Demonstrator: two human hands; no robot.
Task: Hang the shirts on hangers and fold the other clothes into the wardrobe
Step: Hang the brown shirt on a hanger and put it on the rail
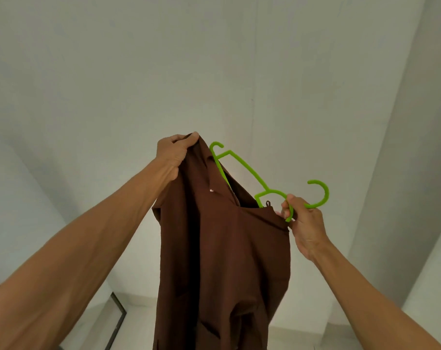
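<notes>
A: Where's the shirt point(222, 248) rn?

B: Held up in mid-air, in front of a plain pale wall point(239, 59). Brown, matte woven cloth w/ a collar and one small shiny button, hanging down in soft folds.

A: Hands?

B: The left hand point(175, 152) is at the shirt's top left, fingers curled tight round a bunch of fabric. The right hand point(304, 223) is at its top right edge, fingers wrapped round the hanger point(247, 170) just under the hook.

A: Hanger's what kind?

B: Thin bright green plastic rod, approx. triangular, tilted. Big rounded hook sticks out right of the shirt, and there's a small notch hook at the upper end. One arm disappears into the neck opening.

A: Anything else?

B: A dark thin frame point(118, 322), low, left of the shirt. Can't tell what it is.
</notes>
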